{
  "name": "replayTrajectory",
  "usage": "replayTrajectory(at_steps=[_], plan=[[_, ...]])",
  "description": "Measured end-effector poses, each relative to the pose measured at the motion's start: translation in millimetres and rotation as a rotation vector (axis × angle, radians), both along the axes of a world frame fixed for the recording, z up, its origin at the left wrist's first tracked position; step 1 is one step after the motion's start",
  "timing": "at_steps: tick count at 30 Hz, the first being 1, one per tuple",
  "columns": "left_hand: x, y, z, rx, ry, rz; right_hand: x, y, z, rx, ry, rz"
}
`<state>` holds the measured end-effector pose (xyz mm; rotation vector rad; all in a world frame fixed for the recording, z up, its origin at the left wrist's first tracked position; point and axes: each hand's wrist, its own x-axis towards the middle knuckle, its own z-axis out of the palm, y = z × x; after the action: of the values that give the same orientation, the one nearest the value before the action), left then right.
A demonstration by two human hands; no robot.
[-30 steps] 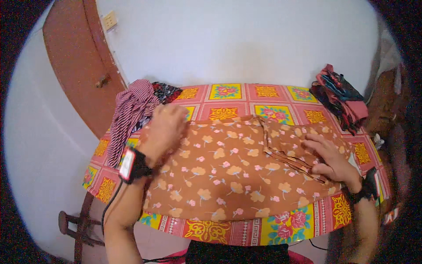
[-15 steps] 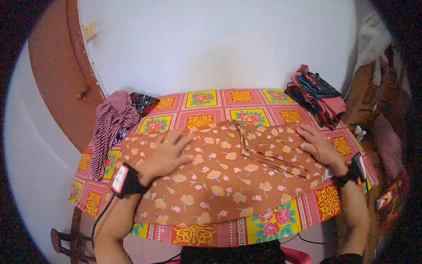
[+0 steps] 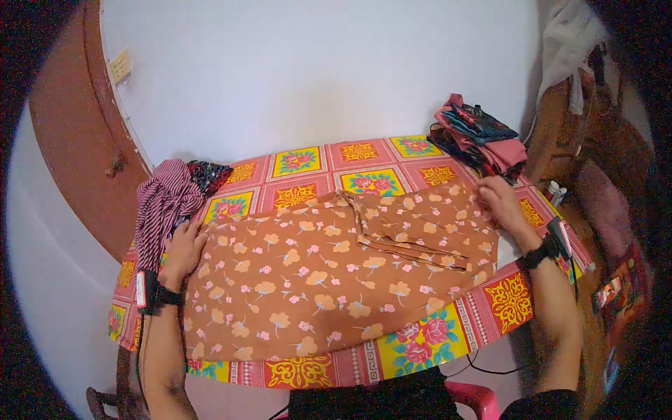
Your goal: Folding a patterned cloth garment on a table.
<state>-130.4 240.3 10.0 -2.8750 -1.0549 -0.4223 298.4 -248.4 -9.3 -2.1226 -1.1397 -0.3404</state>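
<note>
A brown garment (image 3: 301,280) with orange and pink flowers lies spread flat across the table, two thin ties (image 3: 413,253) trailing over its right half. At its left end my left hand (image 3: 185,250) rests with fingers stretched along the edge, beside a striped cloth. My right hand (image 3: 502,204) is at the upper right corner, its fingers curled on the garment's edge. The fingertips there are partly hidden. Each of my wrists wears a black strap with a small device.
A patterned tablecloth (image 3: 360,152) covers the table. The maroon-and-white striped cloth (image 3: 166,199) lies crumpled at the left edge, a dark patterned cloth (image 3: 210,175) behind it. Folded clothes (image 3: 483,133) are piled at the back right. A pink chair (image 3: 476,397) is at the front.
My left hand has moved off the garment's upper left area to its left edge. My right hand has gone from lying flat to curling at the right edge. The view has shifted slightly.
</note>
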Motion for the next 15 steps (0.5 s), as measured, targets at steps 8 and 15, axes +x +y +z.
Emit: replayTrajectory(at_steps=[8, 15], plan=[[32.3, -58.7, 17.3, 0.303, -0.197, -0.308, -64.7, 29.0, 38.3, 0.203, -0.315, -0.001], [107.0, -226.5, -0.1, 0.106, -0.199, -0.908, -154.7, 51.6, 58.6, -0.098, -0.562, 0.47]])
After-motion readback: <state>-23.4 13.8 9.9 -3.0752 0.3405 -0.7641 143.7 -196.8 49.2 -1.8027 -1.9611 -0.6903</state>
